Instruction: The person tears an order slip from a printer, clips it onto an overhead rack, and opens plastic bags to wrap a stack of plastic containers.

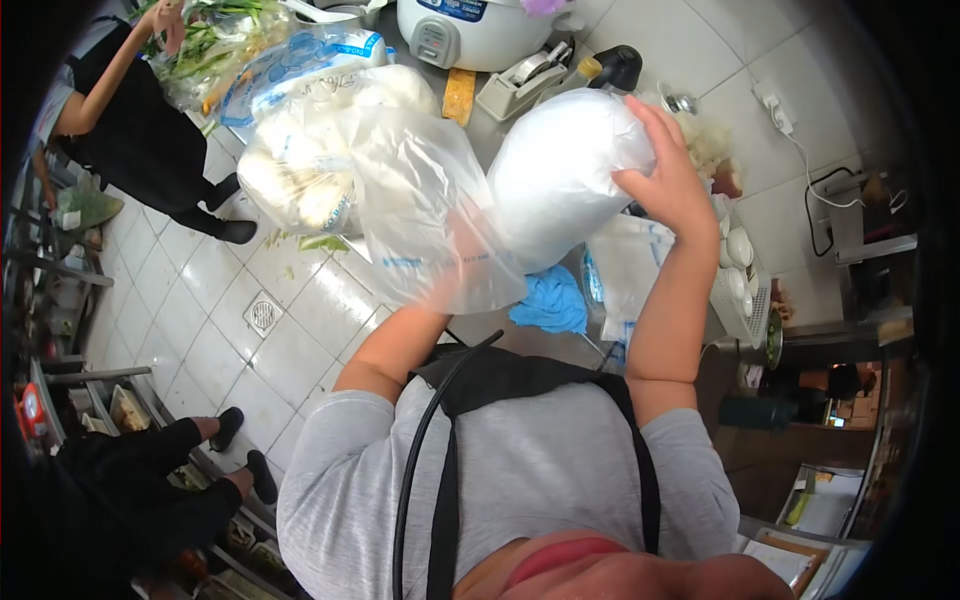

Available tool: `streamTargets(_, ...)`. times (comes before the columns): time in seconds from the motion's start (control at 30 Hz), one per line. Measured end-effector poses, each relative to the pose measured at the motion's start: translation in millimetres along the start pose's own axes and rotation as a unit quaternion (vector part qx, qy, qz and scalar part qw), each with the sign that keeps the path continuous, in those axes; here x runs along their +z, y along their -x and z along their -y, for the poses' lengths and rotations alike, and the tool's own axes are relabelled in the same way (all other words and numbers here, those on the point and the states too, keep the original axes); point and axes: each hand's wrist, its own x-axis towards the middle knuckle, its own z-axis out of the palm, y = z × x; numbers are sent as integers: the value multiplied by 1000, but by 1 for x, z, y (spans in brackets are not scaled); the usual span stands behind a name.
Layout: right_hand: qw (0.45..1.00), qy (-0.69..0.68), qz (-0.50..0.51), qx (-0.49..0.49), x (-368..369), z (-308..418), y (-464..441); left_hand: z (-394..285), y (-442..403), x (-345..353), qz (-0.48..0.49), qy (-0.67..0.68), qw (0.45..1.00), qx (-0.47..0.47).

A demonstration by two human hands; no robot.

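The right hand (pixel 675 185) grips a bulging white bag (pixel 560 165) with curved fingers, seemingly steadying it; clear plastic (pixel 405 190) veils the left hand (pixel 468 238), its grip impossible to tell.

One rice cooker (pixel 475 35), one tape dispenser (pixel 515 88), one blue cloth (pixel 550 300), one full white bag (pixel 565 165) and one loose clear bag (pixel 415 190) can be counted. Two hands (pixel 672 175) are seen. One drain (pixel 263 314) is set in the floor (pixel 200 290). Four dark shoes (pixel 238 232) are worn, two by each of two co-workers (pixel 140 130). The white cups (pixel 739 247) cannot be fully counted.
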Motion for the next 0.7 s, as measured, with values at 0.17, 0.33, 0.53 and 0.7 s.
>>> streamTargets(0.17,982,123,-51,130,22,37,-22,2,10,2,38,20,999,-24)
streamTargets(0.33,965,211,-124,97,47,19,-27,-8,19,-2,62,36,997,-34)
streamTargets(0.53,977,114,-178,38,38,0,-8,-13,-1,-13,-40,-22,999,8)
streamTargets(0.7,979,-39,-174,-101,40,-9,-8,-32,-20,-12,-140,9,990,-4)
